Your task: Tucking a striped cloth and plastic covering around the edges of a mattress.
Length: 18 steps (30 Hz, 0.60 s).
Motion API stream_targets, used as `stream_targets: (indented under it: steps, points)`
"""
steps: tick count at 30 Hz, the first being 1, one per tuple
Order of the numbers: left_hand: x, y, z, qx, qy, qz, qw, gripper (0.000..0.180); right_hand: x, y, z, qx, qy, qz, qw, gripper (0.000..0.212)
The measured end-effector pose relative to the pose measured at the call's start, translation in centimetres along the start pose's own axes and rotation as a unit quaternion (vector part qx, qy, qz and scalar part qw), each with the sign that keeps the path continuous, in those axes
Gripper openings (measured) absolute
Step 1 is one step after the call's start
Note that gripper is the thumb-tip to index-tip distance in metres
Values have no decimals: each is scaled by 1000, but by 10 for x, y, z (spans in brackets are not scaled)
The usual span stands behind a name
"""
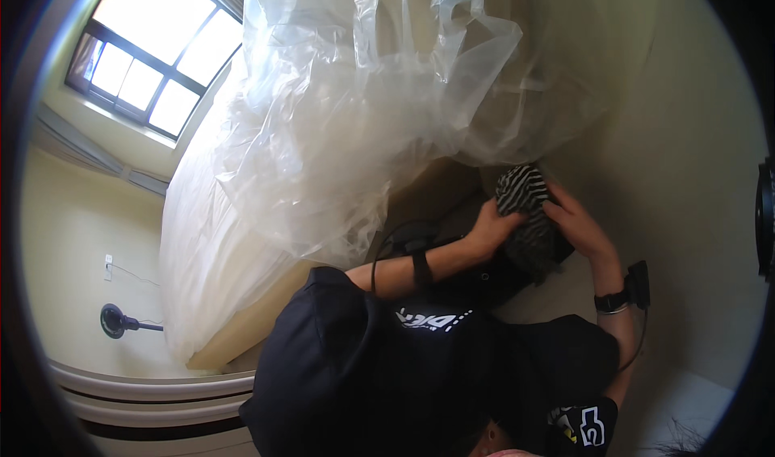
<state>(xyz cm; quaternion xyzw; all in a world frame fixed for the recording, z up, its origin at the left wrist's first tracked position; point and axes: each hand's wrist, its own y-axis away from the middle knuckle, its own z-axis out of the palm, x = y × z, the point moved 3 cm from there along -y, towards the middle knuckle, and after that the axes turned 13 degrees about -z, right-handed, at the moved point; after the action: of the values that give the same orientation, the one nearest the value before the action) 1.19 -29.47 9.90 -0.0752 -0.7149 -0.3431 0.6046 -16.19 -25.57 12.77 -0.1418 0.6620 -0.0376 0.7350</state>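
A black-and-white striped cloth item [523, 189] is bunched between my two hands, with a darker, rumpled lower part hanging below it. My left hand [496, 226] grips its left side, fingers wrapped round it. On the other side my right hand [576, 218] pinches it with thumb and fingers. Whether it is a garment or some other cloth, I cannot tell. Under my hands lies a black item [476, 283], partly hidden by my left forearm.
Crumpled clear plastic sheeting [339, 126] drapes over a large pale mattress-like block [234, 328] ahead and to the left. A plain wall [694, 174] rises close on my right. At far left are a window [153, 53] and a dark round-headed object on a pole [115, 321].
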Motion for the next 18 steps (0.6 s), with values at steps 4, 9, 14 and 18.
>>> stream_targets:
  steps: [4, 9, 14, 18]
  points:
    - [10, 18, -80, 214, -481, 53, 849, 50, 28, 9, -19, -8, 35, 103, 994, 42]
    - [8, 19, -144, 390, -626, 88, 670, 35, 31, 14, -27, 3, -15, 133, 991, 41]
    - [46, -23, -146, 481, -635, 223, 562, 23, 45, 9, -22, -18, 17, 145, 989, 35]
    - [5, -39, -144, 498, -686, 210, 488, 21, 55, 22, -33, -21, 17, 158, 987, 35]
